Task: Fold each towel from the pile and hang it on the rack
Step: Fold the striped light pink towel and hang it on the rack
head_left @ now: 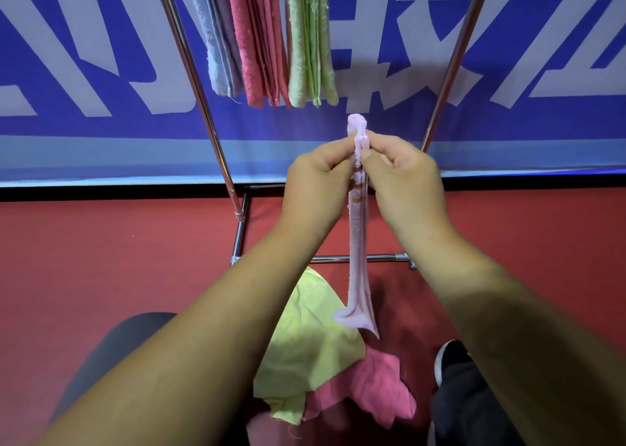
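Fingertips (338,146) of the left hand (315,188) and of the right hand (406,184) press together from either side, pinching one pale pink cloth towel (357,242) near its top, at the frame's centre. The towel hangs bunched into a narrow strip, flaring at its lower end above the pile.

Three folded terry towels hang side by side at upper centre: a blue-grey one (216,39), a rose-red one (254,39) and a light green one (311,39). Their tops, and the bar of the chrome metal rack (203,107), are cut off by the upper edge.

At lower centre the pile shows two crumpled towels, a yellow-green one (305,344) and a deep pink one (372,388); a paler scrap at the bottom edge is hard to make out. The arms hide part of the pile.
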A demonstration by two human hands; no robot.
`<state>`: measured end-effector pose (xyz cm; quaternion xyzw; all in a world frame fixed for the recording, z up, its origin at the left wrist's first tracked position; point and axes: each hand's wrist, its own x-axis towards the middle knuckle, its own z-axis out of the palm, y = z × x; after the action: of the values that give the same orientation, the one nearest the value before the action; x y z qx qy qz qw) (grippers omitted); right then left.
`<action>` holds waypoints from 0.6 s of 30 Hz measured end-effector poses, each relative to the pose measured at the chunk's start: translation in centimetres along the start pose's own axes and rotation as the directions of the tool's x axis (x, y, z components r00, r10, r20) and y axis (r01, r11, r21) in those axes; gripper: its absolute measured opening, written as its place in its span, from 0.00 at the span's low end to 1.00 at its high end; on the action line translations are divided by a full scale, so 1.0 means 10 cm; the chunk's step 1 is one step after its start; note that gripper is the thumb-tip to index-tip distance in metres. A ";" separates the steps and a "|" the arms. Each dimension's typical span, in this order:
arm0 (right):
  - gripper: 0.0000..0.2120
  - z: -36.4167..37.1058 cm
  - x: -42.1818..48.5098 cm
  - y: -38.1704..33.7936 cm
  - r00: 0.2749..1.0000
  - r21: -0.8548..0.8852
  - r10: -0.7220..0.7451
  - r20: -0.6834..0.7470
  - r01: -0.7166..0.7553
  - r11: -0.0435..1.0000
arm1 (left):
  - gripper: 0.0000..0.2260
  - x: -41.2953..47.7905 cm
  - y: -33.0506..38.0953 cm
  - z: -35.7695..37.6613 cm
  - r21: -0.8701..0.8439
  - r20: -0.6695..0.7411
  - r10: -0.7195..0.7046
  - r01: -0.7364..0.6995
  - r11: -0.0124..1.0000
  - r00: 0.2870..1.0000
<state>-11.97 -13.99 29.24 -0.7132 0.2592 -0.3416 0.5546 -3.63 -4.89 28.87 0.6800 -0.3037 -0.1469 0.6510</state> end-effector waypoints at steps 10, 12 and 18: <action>0.10 -0.05 0.06 0.07 0.997 0.167 0.057 0.056 -0.065 0.984 | 0.16 0.13 -0.13 -0.02 0.191 -0.083 0.094 -0.077 0.979 0.992; 0.09 -0.06 0.08 0.08 0.996 0.155 0.072 0.042 -0.078 0.985 | 0.19 0.14 -0.13 -0.06 0.227 -0.062 0.099 -0.082 0.970 0.993; 0.10 -0.15 0.15 0.01 0.997 0.145 0.048 0.055 -0.056 0.988 | 0.33 0.31 -0.24 -0.26 -0.070 0.133 -0.130 0.140 0.988 0.983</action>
<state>-12.20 -16.03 29.67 -0.6721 0.2377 -0.3266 0.6206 0.87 -4.73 27.46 0.6618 -0.2919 -0.2460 0.6452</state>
